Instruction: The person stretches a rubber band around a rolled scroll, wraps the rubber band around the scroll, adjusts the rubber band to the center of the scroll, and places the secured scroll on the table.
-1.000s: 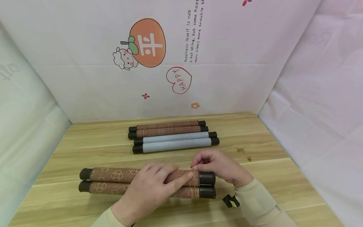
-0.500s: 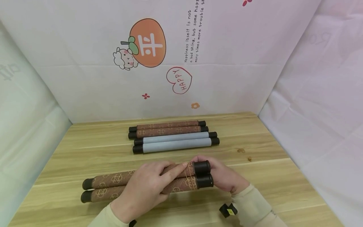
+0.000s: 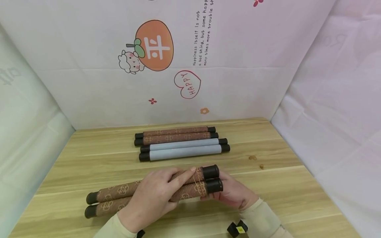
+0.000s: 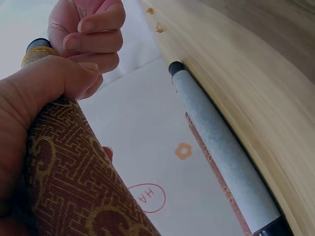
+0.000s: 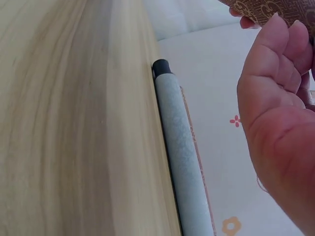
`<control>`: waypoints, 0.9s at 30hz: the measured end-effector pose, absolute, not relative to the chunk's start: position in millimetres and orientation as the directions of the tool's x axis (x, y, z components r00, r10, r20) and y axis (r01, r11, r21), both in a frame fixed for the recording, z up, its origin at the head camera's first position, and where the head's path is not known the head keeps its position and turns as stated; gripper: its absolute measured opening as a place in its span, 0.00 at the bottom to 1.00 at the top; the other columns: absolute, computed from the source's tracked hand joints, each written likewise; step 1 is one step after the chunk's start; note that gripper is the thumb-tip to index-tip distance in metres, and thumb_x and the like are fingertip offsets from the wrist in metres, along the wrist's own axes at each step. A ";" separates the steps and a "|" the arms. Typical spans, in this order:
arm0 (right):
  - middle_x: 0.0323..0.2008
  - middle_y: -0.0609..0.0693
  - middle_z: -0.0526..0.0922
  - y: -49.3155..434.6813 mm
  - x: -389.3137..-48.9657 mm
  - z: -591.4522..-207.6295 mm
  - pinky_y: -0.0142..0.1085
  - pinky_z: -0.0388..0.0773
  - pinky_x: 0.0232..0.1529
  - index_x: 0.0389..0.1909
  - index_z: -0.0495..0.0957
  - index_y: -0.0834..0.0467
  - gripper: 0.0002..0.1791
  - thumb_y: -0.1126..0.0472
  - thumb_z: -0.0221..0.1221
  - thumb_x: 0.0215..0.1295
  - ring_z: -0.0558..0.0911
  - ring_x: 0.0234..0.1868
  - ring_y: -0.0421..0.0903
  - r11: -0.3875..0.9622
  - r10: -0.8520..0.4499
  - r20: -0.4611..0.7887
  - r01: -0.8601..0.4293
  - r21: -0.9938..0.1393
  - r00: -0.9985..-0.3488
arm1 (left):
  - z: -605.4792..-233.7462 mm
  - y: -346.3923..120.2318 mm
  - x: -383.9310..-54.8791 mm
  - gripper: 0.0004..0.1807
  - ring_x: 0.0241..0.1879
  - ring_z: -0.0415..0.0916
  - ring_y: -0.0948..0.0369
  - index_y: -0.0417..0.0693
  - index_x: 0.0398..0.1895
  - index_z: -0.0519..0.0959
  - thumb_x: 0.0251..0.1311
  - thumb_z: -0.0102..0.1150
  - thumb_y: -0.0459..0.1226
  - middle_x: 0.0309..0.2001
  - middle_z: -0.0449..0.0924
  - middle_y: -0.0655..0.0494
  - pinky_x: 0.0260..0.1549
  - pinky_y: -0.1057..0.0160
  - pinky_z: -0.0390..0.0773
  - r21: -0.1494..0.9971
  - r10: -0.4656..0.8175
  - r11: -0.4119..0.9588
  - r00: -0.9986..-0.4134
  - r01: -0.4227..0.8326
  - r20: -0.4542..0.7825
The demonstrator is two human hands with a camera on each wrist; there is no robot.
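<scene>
A brown hanging scroll (image 3: 111,191) with gold patterning and black end caps is rolled onto two side-by-side rods. It is tilted, right end higher, above the table's near part. My left hand (image 3: 153,193) grips it around the middle, forefinger stretched along the top toward the cord. That thin yellowish cord (image 3: 197,180) circles both rods near the right caps. Behind and under that end is my right hand (image 3: 238,191), partly covered by the caps. In the left wrist view the right hand's fingers (image 4: 101,42) are curled close by the scroll's end; what they pinch is hidden.
Farther back on the wooden table (image 3: 98,152) lie a pale blue scroll (image 3: 184,152) and another brown scroll (image 3: 178,136), parallel. White printed cloth (image 3: 98,96) encloses the back and sides. Small brown marks (image 3: 253,157) show at the right.
The scroll's right end has been raised and tipped up by my left hand. My right hand has gone from above the cord to behind and beneath the scroll.
</scene>
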State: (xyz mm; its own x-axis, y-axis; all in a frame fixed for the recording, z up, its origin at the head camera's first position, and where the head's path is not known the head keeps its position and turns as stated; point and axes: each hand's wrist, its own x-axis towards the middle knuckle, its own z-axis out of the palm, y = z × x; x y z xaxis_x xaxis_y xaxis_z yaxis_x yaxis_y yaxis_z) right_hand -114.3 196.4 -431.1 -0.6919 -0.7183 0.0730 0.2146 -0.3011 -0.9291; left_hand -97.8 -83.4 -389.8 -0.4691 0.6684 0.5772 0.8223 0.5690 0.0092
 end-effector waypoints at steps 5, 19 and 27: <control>0.50 0.49 0.85 196.5 -114.6 -434.5 0.42 0.86 0.53 0.67 0.75 0.51 0.19 0.64 0.53 0.79 0.86 0.44 0.42 -0.261 -0.703 0.037 0.209 -0.943 -0.711 | -392.0 -83.3 -98.4 0.64 0.45 0.83 0.57 0.61 0.79 0.67 0.28 0.90 0.44 0.52 0.82 0.55 0.47 0.54 0.85 0.021 0.665 0.587 -0.497 0.809 0.557; 0.57 0.59 0.83 211.6 -114.8 -412.4 0.42 0.84 0.56 0.75 0.63 0.63 0.44 0.62 0.72 0.60 0.83 0.56 0.59 0.309 -0.523 -0.114 -0.063 -0.949 -0.845 | -397.8 -90.2 -106.1 0.63 0.42 0.84 0.57 0.58 0.78 0.68 0.30 0.90 0.44 0.51 0.84 0.55 0.43 0.55 0.86 0.025 0.678 0.621 -0.554 0.783 0.483; 0.79 0.54 0.64 213.4 -104.3 -382.1 0.58 0.70 0.71 0.84 0.50 0.46 0.64 0.41 0.77 0.50 0.70 0.75 0.59 0.617 -0.398 -0.040 -0.235 -0.751 -0.917 | -402.8 -93.2 -112.7 0.62 0.36 0.83 0.59 0.55 0.78 0.68 0.33 0.90 0.46 0.46 0.85 0.55 0.36 0.57 0.86 -0.009 0.690 0.644 -0.576 0.765 0.438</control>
